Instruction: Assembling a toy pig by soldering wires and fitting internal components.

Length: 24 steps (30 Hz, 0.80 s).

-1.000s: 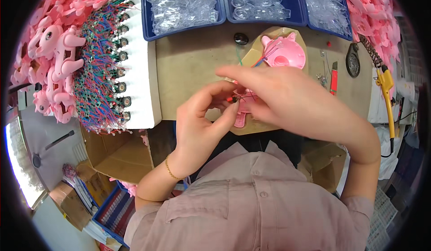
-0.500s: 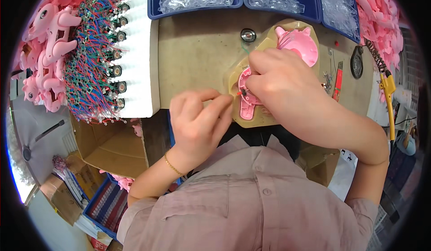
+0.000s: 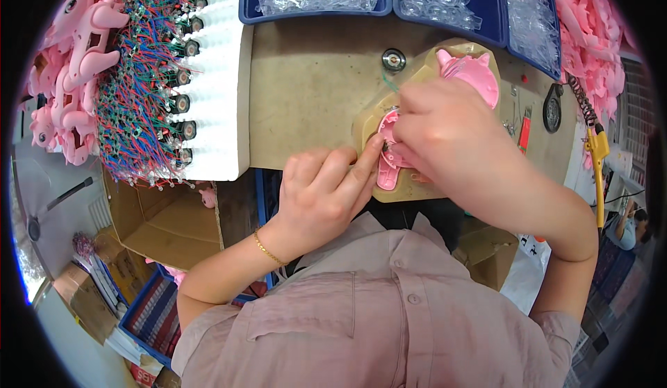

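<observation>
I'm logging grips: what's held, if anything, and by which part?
Cannot tell: left hand has a fingertip at the hollow pink plastic shell; right hand hides its own fingertips.

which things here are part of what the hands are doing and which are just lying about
In the work:
pink shell, at the left hand and right hand
tan holder beneath
pink eared shell in it
round black part, green wire toward holder

Seemingly just lying about:
red knife
black oval object
</observation>
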### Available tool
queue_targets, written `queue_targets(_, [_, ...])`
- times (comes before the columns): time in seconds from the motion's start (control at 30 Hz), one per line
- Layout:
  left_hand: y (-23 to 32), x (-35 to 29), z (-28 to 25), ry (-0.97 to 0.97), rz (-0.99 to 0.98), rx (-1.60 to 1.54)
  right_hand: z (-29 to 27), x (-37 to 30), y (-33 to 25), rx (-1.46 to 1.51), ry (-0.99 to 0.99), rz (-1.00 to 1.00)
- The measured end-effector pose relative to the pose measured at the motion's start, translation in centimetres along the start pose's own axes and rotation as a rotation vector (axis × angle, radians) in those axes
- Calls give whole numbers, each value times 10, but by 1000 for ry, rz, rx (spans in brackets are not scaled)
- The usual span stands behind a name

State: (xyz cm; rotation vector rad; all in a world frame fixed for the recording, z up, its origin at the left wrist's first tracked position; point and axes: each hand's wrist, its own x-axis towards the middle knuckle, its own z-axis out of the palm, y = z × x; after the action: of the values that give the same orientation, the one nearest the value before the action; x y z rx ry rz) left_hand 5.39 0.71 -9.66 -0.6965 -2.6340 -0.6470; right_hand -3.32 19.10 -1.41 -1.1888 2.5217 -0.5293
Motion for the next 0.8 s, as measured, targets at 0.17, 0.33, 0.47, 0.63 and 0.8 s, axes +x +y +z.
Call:
queue_targets(0.17, [-1, 6, -10, -107, 77, 46, 4, 16, 19, -122, 128, -96])
queue_targets(0.33, [-2, 9, -18, -264, 258, 166, -4, 34, 25, -108, -256, -37])
queue_targets(0.47, [2, 19, -23, -310, 363, 327, -3, 33, 27, -201, -216, -120])
queue_targets(0.63, [-12, 24, -18, -231, 228, -55, -5, 11, 37, -38, -43, -109])
queue_targets(0.8, [12, 59, -51, -424, 120, 26, -46, -55, 33, 315, 305, 267])
